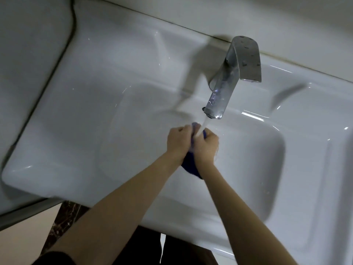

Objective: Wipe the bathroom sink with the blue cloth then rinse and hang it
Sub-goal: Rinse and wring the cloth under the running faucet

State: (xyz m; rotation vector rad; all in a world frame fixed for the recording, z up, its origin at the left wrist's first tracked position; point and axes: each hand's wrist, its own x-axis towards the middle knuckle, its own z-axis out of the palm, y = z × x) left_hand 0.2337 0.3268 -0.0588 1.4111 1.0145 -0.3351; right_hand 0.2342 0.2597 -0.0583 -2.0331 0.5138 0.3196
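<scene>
Over the basin of the white sink (76, 131), my left hand (178, 143) and my right hand (206, 148) both grip the bunched blue cloth (191, 166). Part of the cloth hangs below my wrists, and a small fold shows above my fingers. Water runs from the chrome tap (229, 81) straight onto the cloth and my knuckles. The hands sit side by side, touching, just under the spout.
The sink's flat rim spreads left and right of the basin. White wall tiles (248, 20) stand behind the tap. A dark cable (63, 52) runs along the sink's left edge. Brown marbled floor (65, 222) shows below the front rim.
</scene>
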